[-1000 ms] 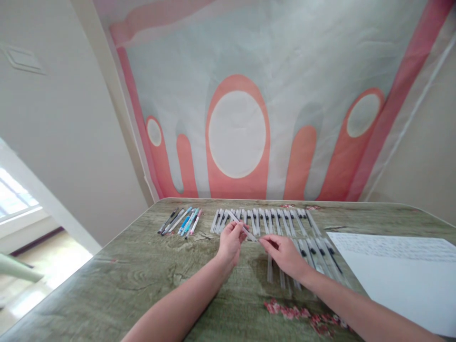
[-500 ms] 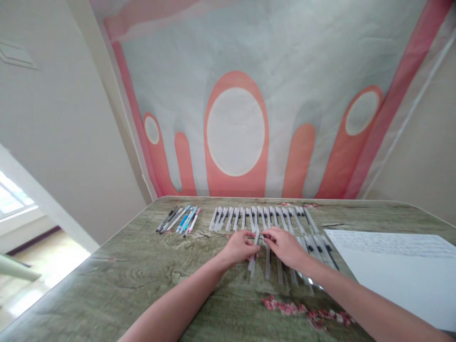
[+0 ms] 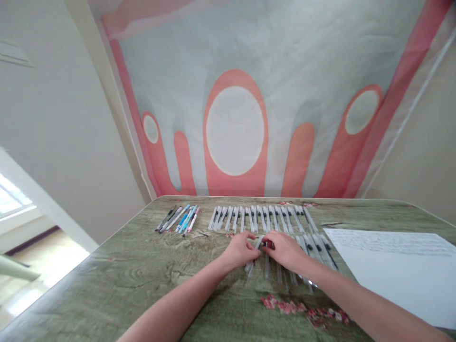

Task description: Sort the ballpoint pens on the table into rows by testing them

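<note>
Two bare hands are in view: one left hand [image 3: 241,251] and one right hand [image 3: 287,251]. Toward the far left corner of the one worktop [image 3: 142,294] lies one group of about seven mixed pens [image 3: 183,219], one of them a pink pen [image 3: 194,220]; overlap blurs that count. Along the far edge runs one row of roughly sixteen clear pens [image 3: 263,218]. A nearer row [image 3: 320,249] shows at least four, the rest partly hidden. One sheet of paper [image 3: 399,275] lies toward the right edge. Three white ovals [image 3: 235,130] mark the wall.
</note>
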Available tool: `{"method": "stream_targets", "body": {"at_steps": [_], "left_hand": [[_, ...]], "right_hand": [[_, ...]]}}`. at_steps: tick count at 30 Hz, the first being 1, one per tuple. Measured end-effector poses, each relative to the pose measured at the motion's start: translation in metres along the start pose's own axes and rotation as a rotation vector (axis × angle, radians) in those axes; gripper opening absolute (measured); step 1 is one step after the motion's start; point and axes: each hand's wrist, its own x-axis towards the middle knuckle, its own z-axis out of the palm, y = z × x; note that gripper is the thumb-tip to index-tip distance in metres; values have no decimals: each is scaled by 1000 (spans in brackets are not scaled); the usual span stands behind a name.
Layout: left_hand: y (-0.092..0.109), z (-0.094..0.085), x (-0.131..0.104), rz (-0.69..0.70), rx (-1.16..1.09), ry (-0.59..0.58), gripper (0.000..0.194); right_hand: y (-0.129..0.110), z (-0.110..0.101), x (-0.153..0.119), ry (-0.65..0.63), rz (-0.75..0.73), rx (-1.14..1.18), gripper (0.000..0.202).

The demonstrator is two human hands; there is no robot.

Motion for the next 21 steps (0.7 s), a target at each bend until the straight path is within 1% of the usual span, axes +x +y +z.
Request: {"method": "stream_targets", "body": {"at_steps": [3, 7, 15, 18, 21], "left_hand": [[0, 1, -1, 32, 55, 37, 41], [0, 2, -2, 42, 52, 41, 42], [3, 3, -6, -16, -94, -48, 43], [6, 1, -9, -2, -13, -34, 41], [11, -2, -14, 79, 170, 40, 38]], "right_hand": [[1, 1, 0, 4, 9, 14, 16], [1, 2, 0, 8, 12, 11, 16], [0, -4, 1, 109, 6, 38, 17], [0, -5, 2, 172, 10, 68, 18], [1, -6, 2, 213, 4, 92, 20]]}}
